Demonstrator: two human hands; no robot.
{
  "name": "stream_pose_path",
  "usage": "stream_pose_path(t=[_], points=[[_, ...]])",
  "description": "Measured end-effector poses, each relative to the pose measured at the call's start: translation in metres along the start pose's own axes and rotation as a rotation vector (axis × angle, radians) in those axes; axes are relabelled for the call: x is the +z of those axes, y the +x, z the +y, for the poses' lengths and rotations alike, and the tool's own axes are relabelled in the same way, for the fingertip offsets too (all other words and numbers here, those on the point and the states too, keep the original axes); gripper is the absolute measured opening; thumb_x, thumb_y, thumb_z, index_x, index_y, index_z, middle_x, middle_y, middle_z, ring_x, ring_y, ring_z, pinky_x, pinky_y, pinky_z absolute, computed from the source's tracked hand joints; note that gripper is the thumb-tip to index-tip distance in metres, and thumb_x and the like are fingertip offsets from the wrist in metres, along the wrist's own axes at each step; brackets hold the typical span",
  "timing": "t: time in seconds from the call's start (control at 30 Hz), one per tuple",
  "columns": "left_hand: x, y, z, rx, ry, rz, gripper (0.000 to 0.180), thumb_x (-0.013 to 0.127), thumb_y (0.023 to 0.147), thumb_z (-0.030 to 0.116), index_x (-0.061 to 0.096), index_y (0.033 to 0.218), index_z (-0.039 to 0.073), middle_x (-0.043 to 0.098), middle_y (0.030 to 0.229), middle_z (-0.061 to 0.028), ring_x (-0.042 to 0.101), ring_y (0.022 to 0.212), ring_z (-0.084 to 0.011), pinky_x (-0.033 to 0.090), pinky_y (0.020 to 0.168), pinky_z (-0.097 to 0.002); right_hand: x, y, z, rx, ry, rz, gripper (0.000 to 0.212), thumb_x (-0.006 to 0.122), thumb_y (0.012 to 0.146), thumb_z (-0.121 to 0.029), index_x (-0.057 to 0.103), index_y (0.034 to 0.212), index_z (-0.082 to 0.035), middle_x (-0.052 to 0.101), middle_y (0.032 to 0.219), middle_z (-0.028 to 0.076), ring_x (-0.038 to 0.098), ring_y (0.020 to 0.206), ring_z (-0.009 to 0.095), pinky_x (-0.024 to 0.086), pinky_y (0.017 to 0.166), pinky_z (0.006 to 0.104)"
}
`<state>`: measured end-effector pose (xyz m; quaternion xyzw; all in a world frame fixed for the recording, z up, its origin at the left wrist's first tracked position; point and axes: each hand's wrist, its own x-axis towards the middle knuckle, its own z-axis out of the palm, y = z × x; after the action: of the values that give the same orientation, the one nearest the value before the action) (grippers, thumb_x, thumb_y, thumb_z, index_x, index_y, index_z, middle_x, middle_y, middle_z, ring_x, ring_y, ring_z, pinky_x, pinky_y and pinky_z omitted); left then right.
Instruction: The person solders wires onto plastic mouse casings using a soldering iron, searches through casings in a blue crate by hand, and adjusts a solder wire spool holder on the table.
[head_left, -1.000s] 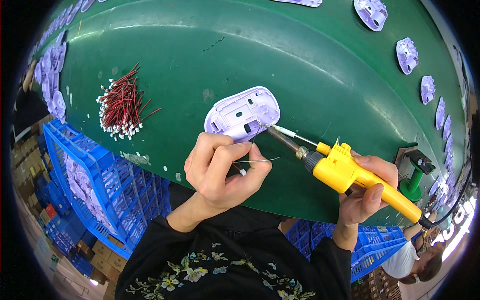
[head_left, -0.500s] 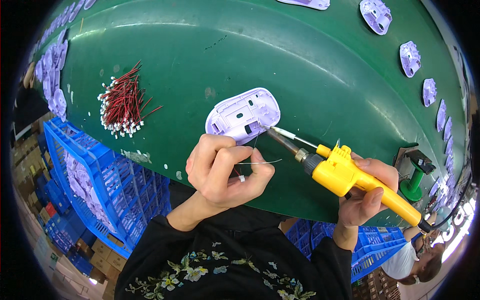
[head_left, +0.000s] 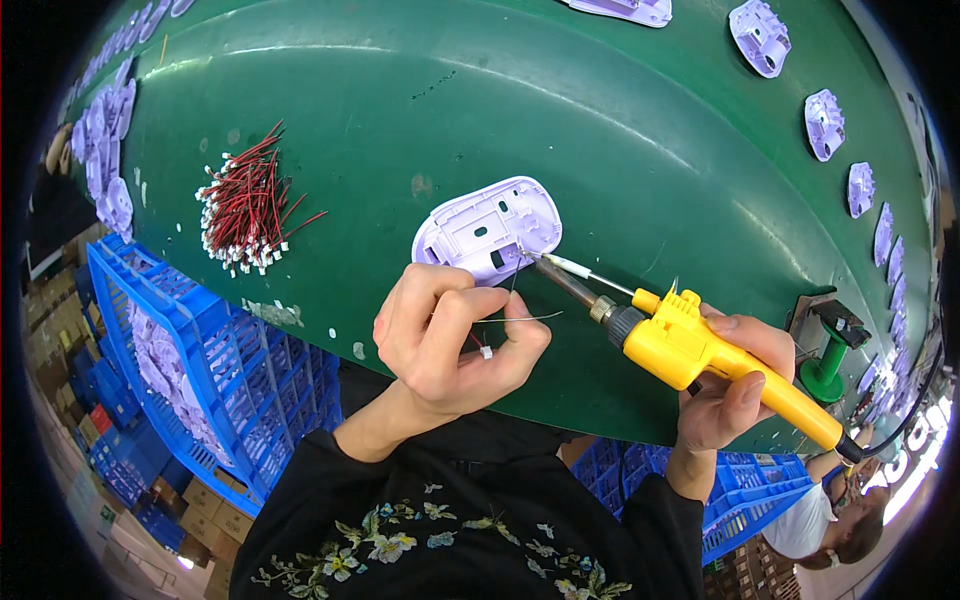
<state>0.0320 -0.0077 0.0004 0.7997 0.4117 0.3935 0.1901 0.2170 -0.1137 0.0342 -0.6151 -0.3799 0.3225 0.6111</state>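
A pale lilac plastic shell (head_left: 487, 229) lies on the green work surface with its ribbed inside facing up. My right hand (head_left: 735, 385) is wrapped round a yellow soldering iron (head_left: 690, 345). The iron's tip and the thin white-ended feed tube beside it meet at the shell's near right corner. Close to the shell's near edge, my left hand (head_left: 455, 340) pinches a thin lead wire (head_left: 516, 275) that runs up to the tip. A small white connector (head_left: 486, 352) hangs beneath its fingers, and a thin silvery strand (head_left: 535, 318) sticks out past the thumb.
Left of the shell sits a heap of red and black leads (head_left: 250, 205) with white connectors. A blue crate (head_left: 215, 400) of lilac parts stands at the lower left. More shells (head_left: 825, 125) line the right side, near a green stand (head_left: 823, 372). Another person (head_left: 815, 520) is at lower right.
Several lilac shells at the upper right have shifted slightly right and nearer. My hands, the soldering iron and the shell under it have hardly moved.
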Motion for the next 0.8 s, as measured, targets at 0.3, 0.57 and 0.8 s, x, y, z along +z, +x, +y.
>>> stream_pose_path(t=[0.3, 0.57, 0.8], points=[[-0.0018, 0.0007, 0.0010, -0.005, -0.011, -0.032, 0.023, 0.072, 0.052, 0.002, 0.060, 0.071, 0.007, 0.051, 0.070, -0.0035, 0.048, 0.053, -0.0152, 0.037, 0.043, -0.0257, -0.0018, 0.0023, -0.0020, 0.034, -0.033, -0.045, 0.048, 0.043, 0.097, -0.042, 0.054, 0.101, 0.004, 0.057, 0.095, 0.015, 0.065, 0.088, 0.026, 0.053, 0.083, 0.0363], [-0.0028, 0.0010, -0.0006, 0.007, -0.019, -0.049, 0.023, 0.072, 0.053, 0.002, 0.060, 0.073, 0.006, 0.051, 0.071, -0.0032, 0.048, 0.053, -0.0141, 0.038, 0.044, -0.0251, -0.0012, 0.0015, -0.0025, 0.036, -0.025, -0.035, 0.047, 0.043, 0.097, -0.042, 0.054, 0.101, 0.004, 0.057, 0.096, 0.015, 0.064, 0.090, 0.026, 0.052, 0.085, 0.0376], [-0.0016, 0.0012, 0.0002, 0.000, -0.025, -0.027, 0.022, 0.072, 0.053, 0.002, 0.061, 0.072, 0.006, 0.050, 0.070, -0.0030, 0.048, 0.053, -0.0143, 0.037, 0.043, -0.0253, -0.0016, 0.0005, -0.0023, 0.035, -0.035, -0.030, 0.047, 0.043, 0.097, -0.041, 0.054, 0.101, 0.004, 0.057, 0.096, 0.015, 0.064, 0.089, 0.026, 0.052, 0.084, 0.0373]])
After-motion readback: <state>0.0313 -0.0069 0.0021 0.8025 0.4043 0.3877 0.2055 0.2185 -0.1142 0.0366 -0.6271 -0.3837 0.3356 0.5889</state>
